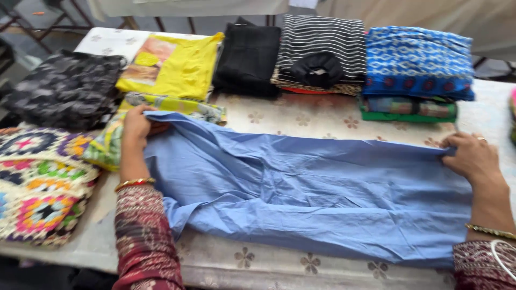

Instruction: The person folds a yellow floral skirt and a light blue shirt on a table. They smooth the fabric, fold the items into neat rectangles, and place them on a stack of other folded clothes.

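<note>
A light blue cloth garment (301, 188) lies spread lengthwise across the table, wrinkled, its left part doubled over. My left hand (137, 124) grips its far left corner, beside a folded floral fabric (110, 142). My right hand (473, 156) pinches the garment's far right edge. Both wrists wear gold bangles and patterned maroon sleeves.
The table (301, 119) has a pale flower-print cover. Along its back lie folded piles: dark grey patterned (64, 86), yellow (177, 64), black (248, 53), black-and-white striped (322, 45), blue patterned on green (419, 62). A colourful crochet piece (37, 182) sits at the left.
</note>
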